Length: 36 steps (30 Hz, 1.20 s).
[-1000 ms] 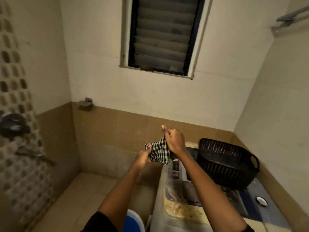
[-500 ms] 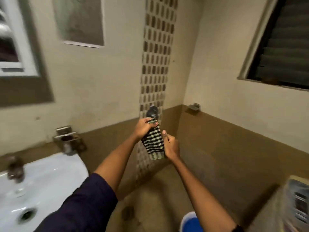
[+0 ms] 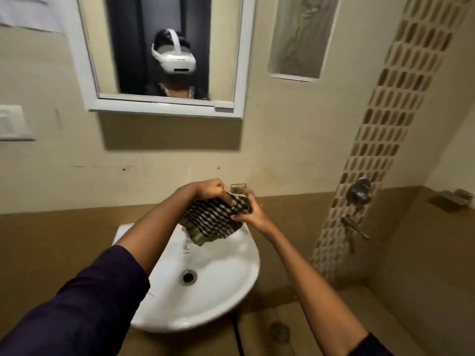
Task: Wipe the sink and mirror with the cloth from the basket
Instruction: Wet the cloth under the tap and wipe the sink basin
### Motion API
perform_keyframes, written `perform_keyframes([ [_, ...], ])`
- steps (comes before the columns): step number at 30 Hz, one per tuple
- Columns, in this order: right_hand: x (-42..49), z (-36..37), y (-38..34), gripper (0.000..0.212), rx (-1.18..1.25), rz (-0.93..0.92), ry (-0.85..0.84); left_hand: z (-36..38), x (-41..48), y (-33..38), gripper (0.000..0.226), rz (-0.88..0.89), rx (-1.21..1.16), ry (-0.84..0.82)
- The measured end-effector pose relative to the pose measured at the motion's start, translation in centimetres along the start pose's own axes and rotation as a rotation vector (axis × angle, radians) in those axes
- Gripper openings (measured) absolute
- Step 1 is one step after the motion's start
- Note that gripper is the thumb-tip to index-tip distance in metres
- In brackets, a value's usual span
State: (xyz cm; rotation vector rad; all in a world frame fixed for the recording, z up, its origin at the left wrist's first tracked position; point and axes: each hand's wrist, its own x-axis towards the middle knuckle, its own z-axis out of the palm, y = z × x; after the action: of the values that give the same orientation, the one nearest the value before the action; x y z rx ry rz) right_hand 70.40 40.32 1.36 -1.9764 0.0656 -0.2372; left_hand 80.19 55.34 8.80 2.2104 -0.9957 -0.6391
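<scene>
Turned from the corner, both hands now hold the checked cloth over the sink. Left hand and right hand are closed on it, bunching it; wiping the basin looks next.

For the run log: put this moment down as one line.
stage: cloth at sink | left hand: holds checked cloth | right hand: holds cloth | sink: below cloth, wiping not begun | mirror: untouched

No readable text anywhere — the small mark on the sink rim, at twelve o'clock from the drain, is too blurred.
</scene>
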Motion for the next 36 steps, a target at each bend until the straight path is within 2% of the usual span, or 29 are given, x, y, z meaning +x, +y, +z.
perform_keyframes([
  [2,0.9,1.9,-0.1,0.071,-0.128,0.044,-0.133,-1.0,-1.1,-2.2,0.021,-0.046,0.033,-0.029],
  [5,0.7,4.1,0.1,0.017,-0.136,0.097,-0.271,-1.6,-2.1,-5.0,0.018,-0.081,0.074,-0.061],
  [6,0.5,4.6,0.0,0.010,-0.114,0.127,-0.287,-1.6,-2.4,-5.9,0.016,-0.086,0.085,-0.073],
  [9,0.0,4.8,0.4,0.020,0.059,0.170,-0.329,-1.2,-2.4,-8.1,0.023,-0.080,0.093,-0.095],
  [11,-0.6,4.2,1.1,0.024,0.421,0.251,-0.310,-0.6,-2.1,-9.0,0.025,-0.064,0.016,-0.064],
  [14,-2.0,4.6,1.9,0.042,0.814,0.292,-0.098,0.2,-1.4,-8.9,0.017,-0.015,-0.195,-0.022],
  [15,-2.6,5.0,2.3,0.036,0.917,0.347,-0.039,0.3,-1.0,-8.6,0.015,-0.005,-0.238,-0.025],
  [16,-3.0,5.4,2.8,0.032,0.955,0.394,0.005,0.5,-0.4,-8.1,0.017,0.005,-0.255,-0.038],
  [18,-4.2,6.3,1.7,0.061,0.934,0.422,0.118,0.9,0.6,-7.2,0.032,0.023,-0.213,-0.076],
  [20,-4.8,7.0,-0.2,0.049,0.866,0.417,0.086,1.4,1.8,-6.8,0.036,0.031,-0.106,-0.100],
  [22,-2.5,7.3,2.9,0.032,0.832,0.396,0.048,2.0,2.9,-7.0,0.024,0.032,-0.048,-0.058],
  [24,-1.1,7.3,4.9,0.020,0.816,0.329,0.018,2.8,4.0,-7.3,0.029,0.037,-0.045,0.030],
  [25,-0.5,7.2,6.2,0.023,0.792,0.343,0.042,3.3,4.3,-7.3,0.034,0.047,-0.035,0.073],
  [27,-0.7,6.3,6.4,0.029,0.807,0.358,-0.023,4.5,5.3,-6.8,0.029,0.090,-0.039,0.149],
  [29,-1.9,5.9,6.9,0.046,0.914,0.288,-0.085,5.7,5.9,-6.6,0.024,0.122,0.068,0.229],
  [30,-2.1,5.7,6.5,0.056,0.910,0.364,-0.019,6.3,6.0,-7.0,0.031,0.136,0.156,0.274],
  [32,-0.5,4.6,10.0,0.059,0.901,0.466,0.097,6.8,7.7,-8.1,0.046,0.090,0.321,0.344],
  [33,1.0,4.1,12.6,0.072,0.947,0.521,0.130,6.8,9.3,-9.0,0.051,0.039,0.394,0.366],
  [35,0.7,3.9,13.6,0.114,0.996,0.561,0.172,7.0,8.0,-10.2,0.053,0.010,0.533,0.428],
  [36,0.3,3.3,13.8,0.121,1.029,0.555,0.188,7.2,7.5,-10.8,0.053,0.019,0.588,0.455],
])
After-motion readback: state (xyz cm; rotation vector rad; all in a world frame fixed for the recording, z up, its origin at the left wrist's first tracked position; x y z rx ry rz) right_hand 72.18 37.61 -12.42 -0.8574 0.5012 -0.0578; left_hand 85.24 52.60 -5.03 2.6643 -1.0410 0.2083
